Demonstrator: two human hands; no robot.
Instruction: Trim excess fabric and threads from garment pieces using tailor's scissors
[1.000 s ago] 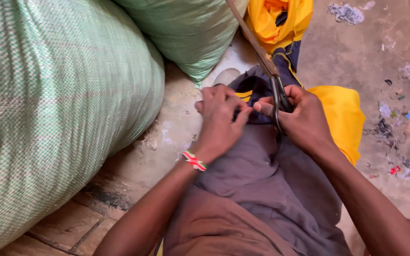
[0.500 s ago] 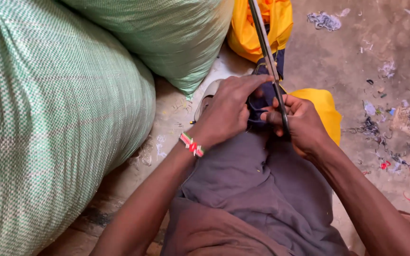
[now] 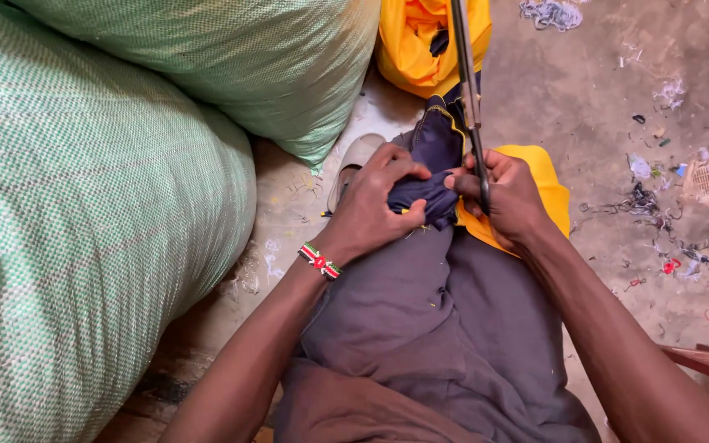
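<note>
Nearest the camera, grey trousers (image 3: pixel 420 344) cover the seated person's lap. On the knee, the left hand (image 3: pixel 375 205), with a beaded bracelet (image 3: pixel 319 261) at the wrist, has its fingers clamped on a bunched fold of dark navy garment (image 3: pixel 430 168) with yellow piping. The right hand (image 3: pixel 509 197) is closed around the handles of long scissors (image 3: pixel 469 98). Their long axis runs nearly straight away from the person, blades pointing to the far edge of view, beside the garment. Yellow fabric (image 3: pixel 430 41) lies beyond. Two large green woven sacks (image 3: pixel 84 205) stand at left. The concrete floor (image 3: pixel 617 98) is bare, dusty and littered with thread scraps (image 3: pixel 683 238).
</note>
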